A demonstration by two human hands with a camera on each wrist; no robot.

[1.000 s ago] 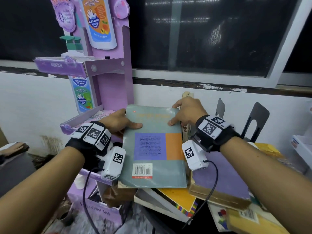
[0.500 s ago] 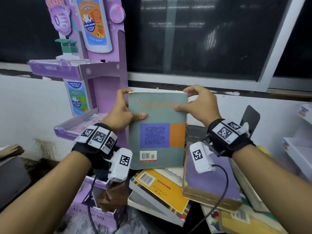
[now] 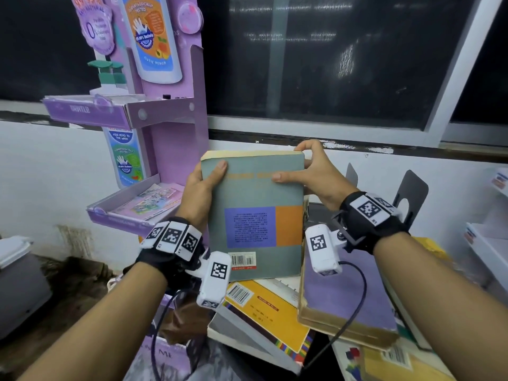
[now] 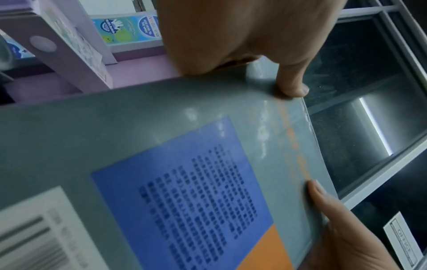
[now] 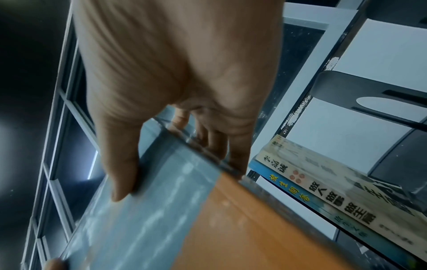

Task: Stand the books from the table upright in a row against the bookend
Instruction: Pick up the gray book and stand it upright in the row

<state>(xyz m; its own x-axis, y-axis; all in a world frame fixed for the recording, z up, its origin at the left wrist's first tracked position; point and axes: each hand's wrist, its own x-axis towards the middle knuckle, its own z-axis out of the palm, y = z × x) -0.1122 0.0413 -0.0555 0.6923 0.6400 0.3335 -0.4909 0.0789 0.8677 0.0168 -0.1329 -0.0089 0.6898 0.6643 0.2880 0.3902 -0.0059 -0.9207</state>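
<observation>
Both grips hold the grey book (image 3: 254, 213) upright above the pile: L hand (image 3: 199, 192) and R hand (image 3: 316, 171) w/ thumbs on its cover. Bookend (image 3: 409, 199) sits right. Risk: book snags standing books (image 5: 323, 193), toppling them.

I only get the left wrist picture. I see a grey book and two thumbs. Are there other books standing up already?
Observer: Yes, two books stand by the black bookend, beside the grey book.
Child: Where are the fingers of the right hand?
Observer: The right hand has them curled behind the book.
Child: More books to do?
Observer: Yes, a yellow book and a purple book lie flat below.
</observation>
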